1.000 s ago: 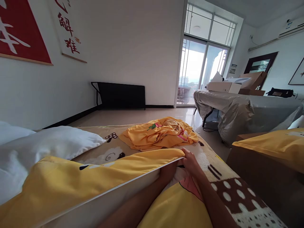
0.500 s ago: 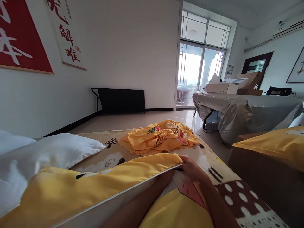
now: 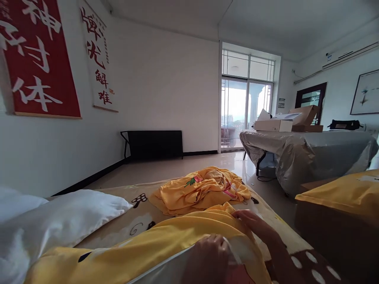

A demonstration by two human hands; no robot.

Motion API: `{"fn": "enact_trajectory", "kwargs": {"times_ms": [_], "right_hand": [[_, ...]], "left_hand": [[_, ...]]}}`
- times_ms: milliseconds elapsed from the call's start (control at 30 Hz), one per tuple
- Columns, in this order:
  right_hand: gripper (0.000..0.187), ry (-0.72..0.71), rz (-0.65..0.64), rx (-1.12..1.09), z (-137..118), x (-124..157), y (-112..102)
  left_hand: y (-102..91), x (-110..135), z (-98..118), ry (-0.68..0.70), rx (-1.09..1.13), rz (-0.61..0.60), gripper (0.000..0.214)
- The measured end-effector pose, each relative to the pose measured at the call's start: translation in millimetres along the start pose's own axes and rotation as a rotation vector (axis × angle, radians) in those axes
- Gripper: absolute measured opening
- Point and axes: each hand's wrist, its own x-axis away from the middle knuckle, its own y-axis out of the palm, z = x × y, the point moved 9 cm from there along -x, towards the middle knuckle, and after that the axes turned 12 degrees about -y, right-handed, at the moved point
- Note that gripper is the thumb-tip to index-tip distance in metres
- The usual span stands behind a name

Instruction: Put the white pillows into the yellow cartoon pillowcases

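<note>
A yellow pillowcase [image 3: 166,236] with a white-edged opening lies across the front of the bed. My left hand [image 3: 211,246], somewhat blurred, is closed near that opening with its knuckles up, gripping the cloth by the white edge. Farther right, my right hand [image 3: 247,220] pinches the case near its far corner; its fingertips are partly hidden in the folds. Just beyond both hands sits a crumpled heap of yellow printed cloth [image 3: 195,191].
White pillows [image 3: 91,215] lie at the left on a patterned blanket [image 3: 118,228]. On the right, a yellow pillow [image 3: 346,193] rests on a brown box [image 3: 328,236]. A plastic-covered table [image 3: 319,154] holds cartons [image 3: 272,125]. A black folded panel [image 3: 155,144] leans against the wall.
My left hand has come out from inside the pillowcase and now shows at its opening. My right hand stays by the far corner, where the cloth has bunched up. The view has tilted upward.
</note>
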Motion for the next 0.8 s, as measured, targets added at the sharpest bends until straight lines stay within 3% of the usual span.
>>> {"fn": "enact_trajectory", "kwargs": {"times_ms": [133, 233, 300, 400, 500, 667, 800], "right_hand": [[0.062, 0.028, 0.152, -0.198, 9.3, -7.6, -4.6], [0.059, 0.029, 0.246, -0.205, 21.4, -13.8, -11.4], [0.06, 0.013, 0.311, -0.142, 31.6, -17.7, -19.4], [0.058, -0.008, 0.393, -0.018, 42.3, -21.9, -29.2], [0.046, -0.021, 0.352, 0.021, 38.2, -27.9, -27.9], [0.029, -0.105, 0.367, 0.08, -1.9, -42.3, -43.2], [0.032, -0.175, 0.481, 0.132, -27.5, -45.8, -47.3]], "left_hand": [[-28.8, -14.2, 14.5, 0.105, -0.27, 0.229, 0.044], [-25.7, -31.5, 11.7, 0.138, -0.352, 0.201, 0.031], [-28.8, -30.1, 15.4, 0.179, -0.371, 0.188, 0.028], [-46.1, -10.6, 25.7, 0.226, -0.423, 0.226, 0.029], [-61.5, 12.9, 25.7, 0.237, -0.493, 0.188, 0.03], [-84.6, 50.2, 5.8, 0.159, -0.525, 0.127, 0.038], [-82.9, 86.9, 10.0, 0.081, -0.456, 0.033, 0.037]]}}
